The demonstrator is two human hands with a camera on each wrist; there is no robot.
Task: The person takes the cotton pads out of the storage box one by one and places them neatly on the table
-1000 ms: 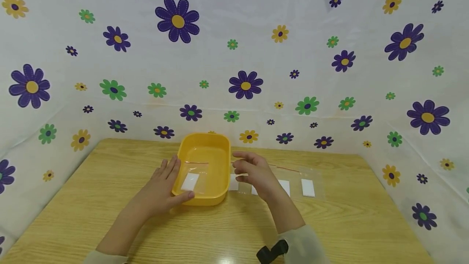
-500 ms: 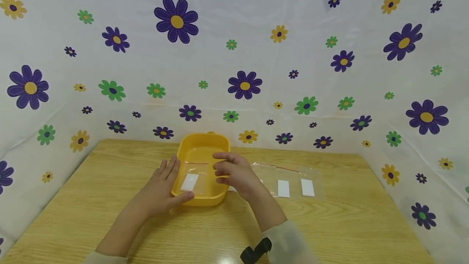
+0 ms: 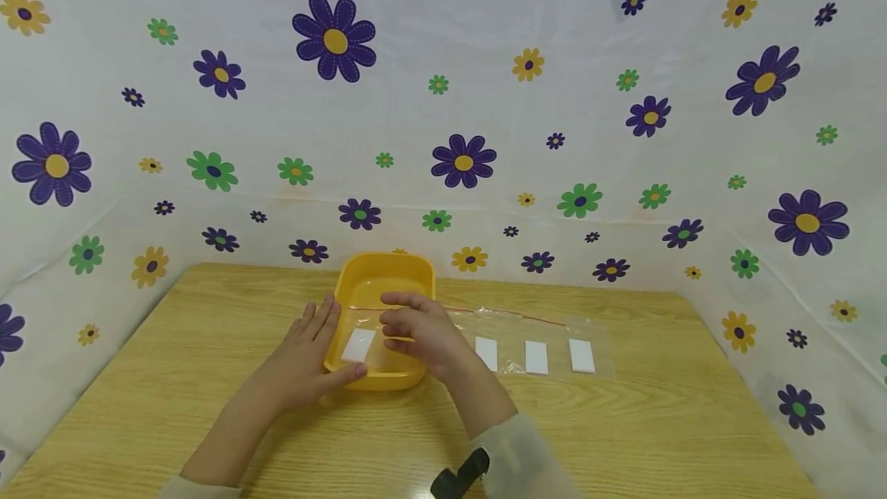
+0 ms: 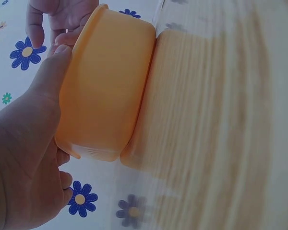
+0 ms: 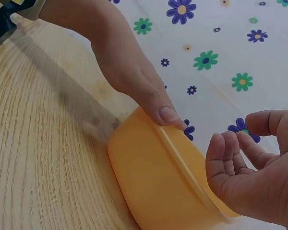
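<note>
A yellow plastic basin stands on the wooden table. Inside it lies a clear zip bag with a red line and a white patch. My left hand rests at the basin's near left corner, fingers along the left rim and thumb across the near edge. Over the right half of the basin hovers my right hand, fingers loosely bent. The right wrist view shows nothing held in that right hand. Right of the basin, flat clear zip bags lie in an overlapping row, with white patches and red lines.
The wooden table meets a white flower-print cloth at the back and both sides. A black device is strapped to the right wrist, beside a pale sleeve.
My right hand has moved left from the bags beside the basin to above the basin, uncovering white patches in the row. My left hand and the basin stay put.
</note>
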